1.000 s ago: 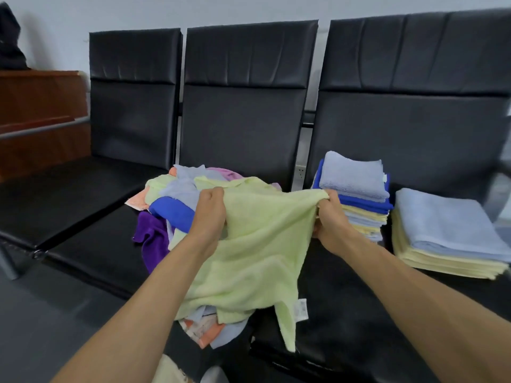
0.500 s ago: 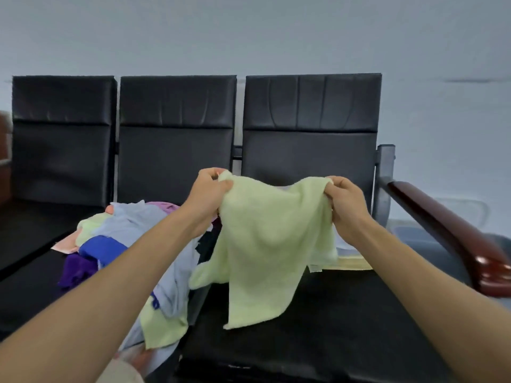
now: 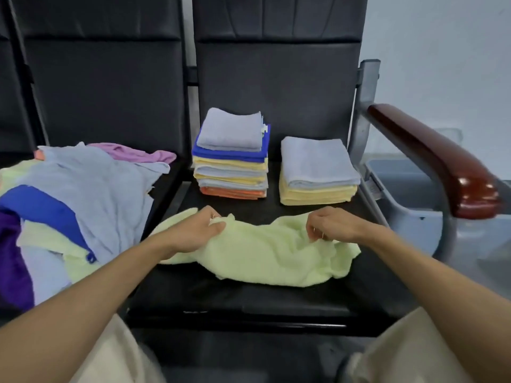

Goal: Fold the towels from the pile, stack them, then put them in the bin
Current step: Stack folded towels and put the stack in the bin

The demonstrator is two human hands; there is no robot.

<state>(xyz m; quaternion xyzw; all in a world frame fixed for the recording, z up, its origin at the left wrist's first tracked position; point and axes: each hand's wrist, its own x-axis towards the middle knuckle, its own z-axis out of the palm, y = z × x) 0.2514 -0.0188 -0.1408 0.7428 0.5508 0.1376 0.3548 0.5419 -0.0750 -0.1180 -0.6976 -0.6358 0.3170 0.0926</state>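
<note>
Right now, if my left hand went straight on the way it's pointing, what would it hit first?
Probably the taller folded stack, near its orange bottom towel. Your left hand, holding the green towel, points that way across the seat. Depth is unclear, though.

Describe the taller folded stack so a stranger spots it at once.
Find the black seat with the wooden armrest. Two folded stacks sit at its back; take the taller stack, on the left. Unlike the shorter stack, it has a royal-blue layer and an orange towel at the bottom.
</note>
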